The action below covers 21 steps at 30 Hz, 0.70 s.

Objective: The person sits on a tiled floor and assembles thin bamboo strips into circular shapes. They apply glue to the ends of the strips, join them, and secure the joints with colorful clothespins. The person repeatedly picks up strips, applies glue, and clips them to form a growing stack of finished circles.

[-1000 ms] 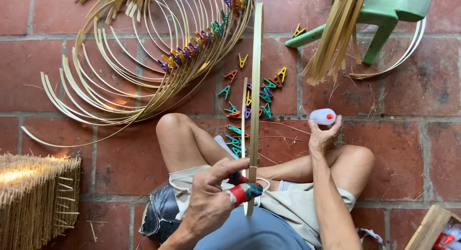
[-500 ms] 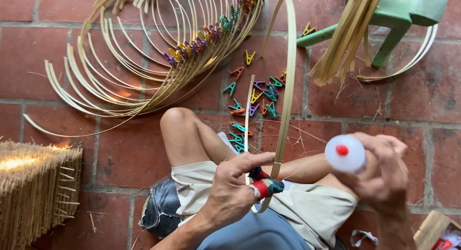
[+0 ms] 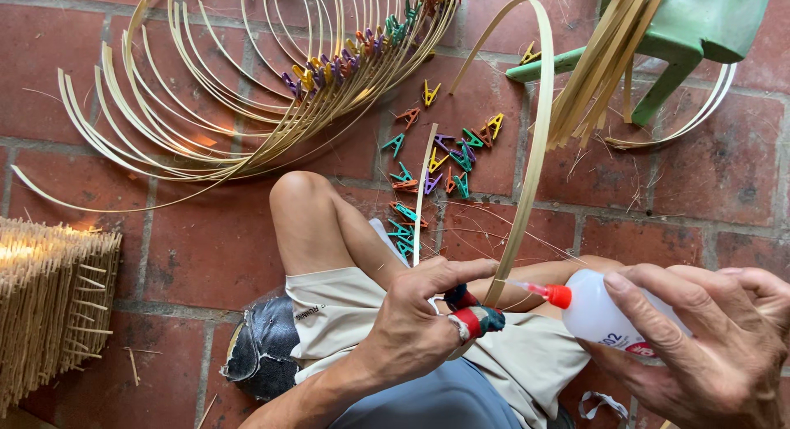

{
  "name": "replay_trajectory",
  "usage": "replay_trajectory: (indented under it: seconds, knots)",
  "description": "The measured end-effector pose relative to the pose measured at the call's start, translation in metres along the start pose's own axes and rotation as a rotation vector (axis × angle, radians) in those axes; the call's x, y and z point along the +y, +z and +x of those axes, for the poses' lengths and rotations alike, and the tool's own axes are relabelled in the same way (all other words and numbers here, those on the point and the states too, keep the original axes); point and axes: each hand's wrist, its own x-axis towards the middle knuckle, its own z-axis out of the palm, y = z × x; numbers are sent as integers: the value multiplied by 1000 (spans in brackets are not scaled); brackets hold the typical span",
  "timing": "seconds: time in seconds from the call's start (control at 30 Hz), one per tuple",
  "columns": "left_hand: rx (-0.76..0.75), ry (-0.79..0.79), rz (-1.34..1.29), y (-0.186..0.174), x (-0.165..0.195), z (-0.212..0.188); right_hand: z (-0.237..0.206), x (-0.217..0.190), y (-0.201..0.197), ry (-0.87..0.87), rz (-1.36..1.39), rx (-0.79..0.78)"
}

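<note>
Sideways, glue bottle (image 3: 605, 314) nozzle leftward

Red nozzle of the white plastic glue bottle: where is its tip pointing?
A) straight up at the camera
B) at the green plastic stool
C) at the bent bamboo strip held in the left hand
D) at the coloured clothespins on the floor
C: the right hand tilts the white plastic glue bottle so its red nozzle meets the bent bamboo strip, pinched by the left hand.

Left hand (image 3: 415, 322) pinched, right hand (image 3: 708, 347) seemingly clenched
</note>
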Motion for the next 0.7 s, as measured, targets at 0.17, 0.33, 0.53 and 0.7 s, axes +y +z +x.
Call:
replay_trajectory:
  seconds: [0.17, 0.33, 0.53, 0.7]
  knots:
    - [-21, -21, 53, -1, -1, -1, -3, 1, -8, -36, -75, -81]
    - [-34, -12, 46, 1, -1, 1, -2, 2, -14, -105, -81, -65]
    - [-48, -7, 65, 5, 2, 2, 2, 1, -28, -91, -140, -180]
    - [-54, -14, 55, 4, 7, 3, 7, 0, -31, -57, -171, -225]
